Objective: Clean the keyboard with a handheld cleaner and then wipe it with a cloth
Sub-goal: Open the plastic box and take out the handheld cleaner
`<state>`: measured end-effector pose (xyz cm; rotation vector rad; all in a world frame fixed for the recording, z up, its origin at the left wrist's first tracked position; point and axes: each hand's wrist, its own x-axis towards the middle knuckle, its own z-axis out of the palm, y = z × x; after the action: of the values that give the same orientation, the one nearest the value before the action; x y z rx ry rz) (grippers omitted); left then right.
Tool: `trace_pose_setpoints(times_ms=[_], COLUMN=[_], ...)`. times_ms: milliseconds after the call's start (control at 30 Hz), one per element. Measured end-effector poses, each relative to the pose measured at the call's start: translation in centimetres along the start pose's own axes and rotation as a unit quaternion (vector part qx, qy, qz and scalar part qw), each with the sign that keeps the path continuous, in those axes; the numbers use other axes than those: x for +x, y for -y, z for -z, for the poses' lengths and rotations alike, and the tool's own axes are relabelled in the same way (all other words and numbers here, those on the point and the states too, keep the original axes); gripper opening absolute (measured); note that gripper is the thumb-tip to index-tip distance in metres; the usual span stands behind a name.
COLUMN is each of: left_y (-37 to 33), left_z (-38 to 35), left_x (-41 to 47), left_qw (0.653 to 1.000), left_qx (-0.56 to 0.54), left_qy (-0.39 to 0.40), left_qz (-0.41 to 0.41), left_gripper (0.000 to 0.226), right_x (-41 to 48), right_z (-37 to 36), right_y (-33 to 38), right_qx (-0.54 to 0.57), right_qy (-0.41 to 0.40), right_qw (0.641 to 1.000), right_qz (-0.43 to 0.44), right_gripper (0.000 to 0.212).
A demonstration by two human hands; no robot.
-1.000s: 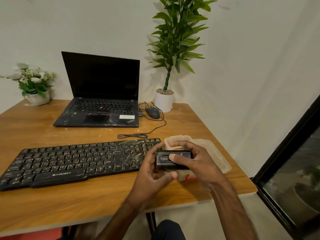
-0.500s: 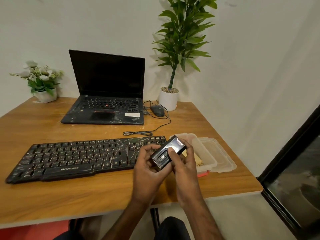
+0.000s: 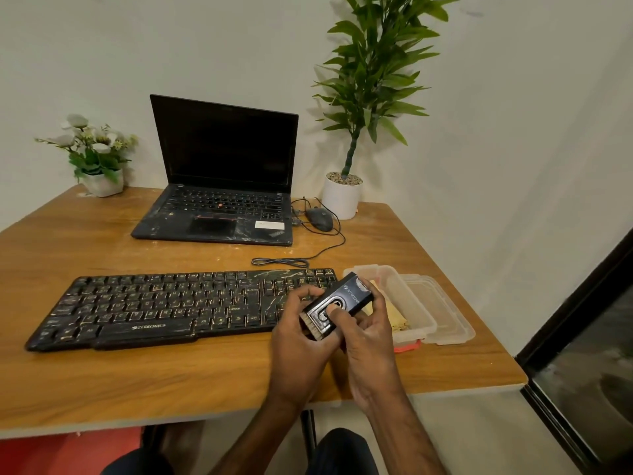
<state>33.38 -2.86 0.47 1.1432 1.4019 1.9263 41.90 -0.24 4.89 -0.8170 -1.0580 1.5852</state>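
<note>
Head view: a wooden worktop (image 3: 102, 378) carries an open laptop (image 3: 222, 186) at the back and a black Zebronics keyboard (image 3: 154, 310) nearer the front edge. Just right of the keyboard sits a clear plastic container (image 3: 407, 296) (its lid (image 3: 448, 317) alongside) with a yellow cloth (image 3: 397, 317) inside. The left hand (image 3: 298, 351) and right hand (image 3: 370, 344) both curl round a black handheld cleaner (image 3: 339, 303), held up at the keyboard's right end, the right hand's thumb pressing its top face.

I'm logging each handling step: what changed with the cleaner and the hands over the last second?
The handheld cleaner turned from lying level to tilted, far end raised, bristles now showing at its near end. The left hand and right hand kept hold throughout. The keyboard and container stayed put.
</note>
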Motion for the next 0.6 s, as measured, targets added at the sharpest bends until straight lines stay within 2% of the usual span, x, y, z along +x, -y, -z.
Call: trace_pose_setpoints(times_ms=[233,600], left_y=[-0.03,0.28], left_z=[0.09,-0.06], left_x=[0.05,0.2], left_qw=[1.0,1.0], left_qx=[0.019,-0.007], left_qy=[-0.008,0.0], left_qz=[0.008,0.0], left_gripper=[0.057,0.062], right_x=[-0.07,-0.26], right_z=[0.44,0.26], right_y=[0.29,0.45], right_qx=[-0.025,-0.002], right_qy=[0.025,0.009], right_qw=[0.999,1.0], right_qz=[-0.034,-0.011], right_gripper=[0.056,0.067])
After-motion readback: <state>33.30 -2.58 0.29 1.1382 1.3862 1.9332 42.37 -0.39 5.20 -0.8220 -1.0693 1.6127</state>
